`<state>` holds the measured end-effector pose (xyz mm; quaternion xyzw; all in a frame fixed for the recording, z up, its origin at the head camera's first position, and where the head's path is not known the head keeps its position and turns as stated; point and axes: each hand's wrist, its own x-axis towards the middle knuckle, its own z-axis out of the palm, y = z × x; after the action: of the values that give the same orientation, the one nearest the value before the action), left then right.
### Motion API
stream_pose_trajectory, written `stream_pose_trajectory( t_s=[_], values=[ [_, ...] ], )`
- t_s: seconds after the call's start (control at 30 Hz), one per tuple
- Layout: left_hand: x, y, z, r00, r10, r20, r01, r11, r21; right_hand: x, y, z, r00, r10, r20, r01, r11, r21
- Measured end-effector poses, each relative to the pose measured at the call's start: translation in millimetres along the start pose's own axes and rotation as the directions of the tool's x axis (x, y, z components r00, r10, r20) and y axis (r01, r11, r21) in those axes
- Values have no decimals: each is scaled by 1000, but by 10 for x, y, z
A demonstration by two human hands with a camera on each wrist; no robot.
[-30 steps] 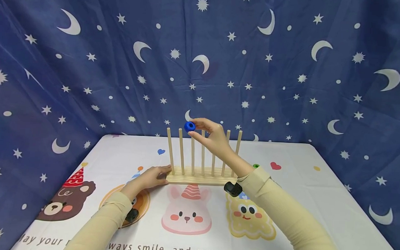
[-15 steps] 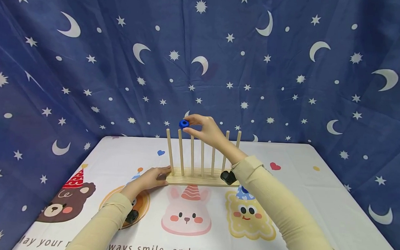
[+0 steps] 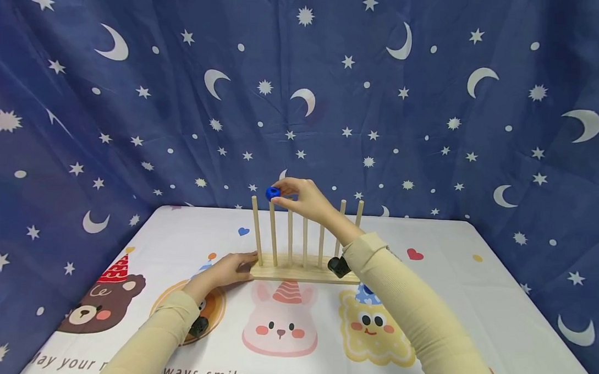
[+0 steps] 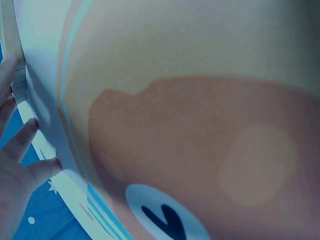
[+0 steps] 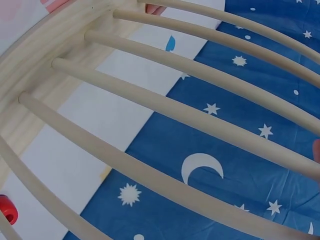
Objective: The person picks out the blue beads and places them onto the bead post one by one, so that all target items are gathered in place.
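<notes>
A navy backdrop (image 3: 331, 116) printed with white moons and stars stands behind the tabletop (image 3: 439, 291), whose white cover bears party-hatted cartoon figures and lettering. Toward its far half sits a pale wooden peg rack (image 3: 296, 272), a long flat base with seven upright dowels in a row.

Two cream sleeves (image 3: 409, 301) reach in from the near side. The left hand (image 3: 227, 268) touches the rack's left end; the left wrist view shows its fingers (image 4: 22, 142) spread. The right hand (image 3: 304, 199) is raised across the dowels, thumb and fingers pinching a blue bead (image 3: 273, 194) with a hole. The bead is at the top of the second dowel from the left; whether the dowel has entered the hole cannot be told.

A black wrist device (image 3: 338, 267) shows by each cuff. In the right wrist view, a red ring-like piece (image 5: 7, 209) shows at the left edge, partly cut off. A small blue spot beside the right sleeve is mostly hidden.
</notes>
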<state>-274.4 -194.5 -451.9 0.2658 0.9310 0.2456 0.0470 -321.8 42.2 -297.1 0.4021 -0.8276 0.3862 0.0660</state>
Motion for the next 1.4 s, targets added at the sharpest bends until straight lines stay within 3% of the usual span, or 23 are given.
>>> stream_pose_trajectory(
  t_s=[0.57,1.0,1.4],
  values=[
    [11,4,43,999,37,-5,-37,999,5,-41,-47,-3,999,-53,13,53,997,-56],
    [13,-17,35,1000,24,12,-24,1000,-1,-185,-97,-96,989,-100,-106,96,994,-43],
    [-12,-43,23,1000,0,17,1,1000,-31,-440,-82,-207,960,-130,-246,139,990,21]
  ],
)
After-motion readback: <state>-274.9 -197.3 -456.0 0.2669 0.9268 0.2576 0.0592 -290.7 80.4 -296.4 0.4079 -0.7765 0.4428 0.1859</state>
